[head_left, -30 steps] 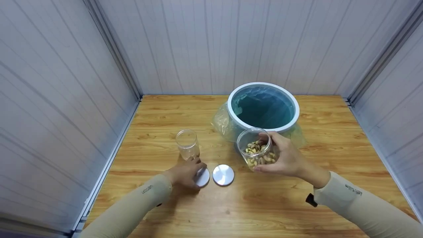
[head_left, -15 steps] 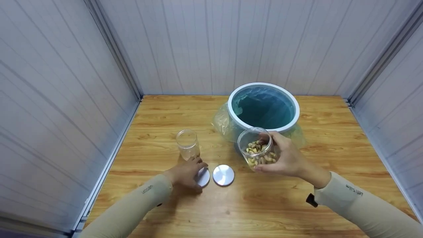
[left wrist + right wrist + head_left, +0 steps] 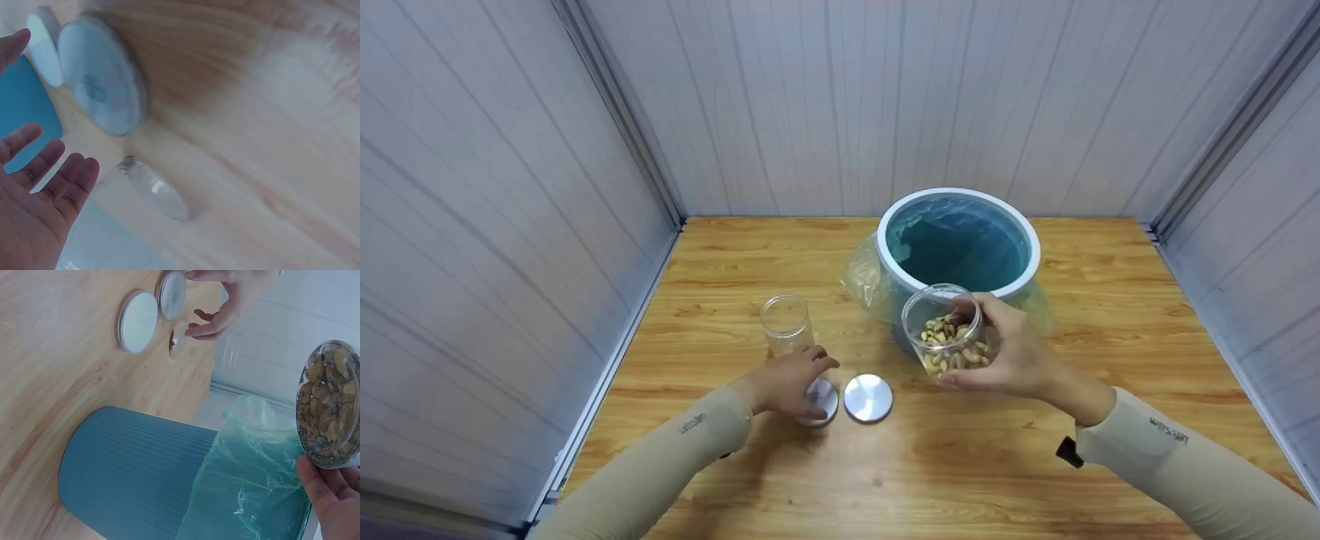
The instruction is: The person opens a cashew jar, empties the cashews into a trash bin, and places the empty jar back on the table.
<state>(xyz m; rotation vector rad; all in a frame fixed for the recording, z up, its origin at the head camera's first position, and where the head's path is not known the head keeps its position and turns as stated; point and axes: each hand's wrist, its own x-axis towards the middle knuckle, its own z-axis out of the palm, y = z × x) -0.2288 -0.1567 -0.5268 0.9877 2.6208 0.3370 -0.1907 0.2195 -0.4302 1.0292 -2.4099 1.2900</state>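
My right hand (image 3: 1024,356) grips a clear plastic jar (image 3: 911,319) from its right side. Nuts (image 3: 952,341), cashews among them, fill its lower part, and the jar tilts slightly in front of the bin's near rim. Through the jar's base the nuts (image 3: 332,399) show in the right wrist view. My left hand (image 3: 784,382) hovers with spread, loosely bent fingers over a round white lid (image 3: 826,401), partly covering it. In the left wrist view the palm stands apart from that lid (image 3: 101,79). Behind the left hand stands an empty clear jar (image 3: 786,322), its lower part hidden.
A second white lid (image 3: 868,398) lies just right of the first. A blue ribbed bin (image 3: 135,467) with a white rim (image 3: 885,259) stands on the wooden table (image 3: 960,480), lined with a thin green bag (image 3: 242,484). Pale panel walls (image 3: 780,105) enclose the table.
My left hand has lifted off the lid, and its fingers have shifted slightly right. The right hand has raised the jar of nuts a little.
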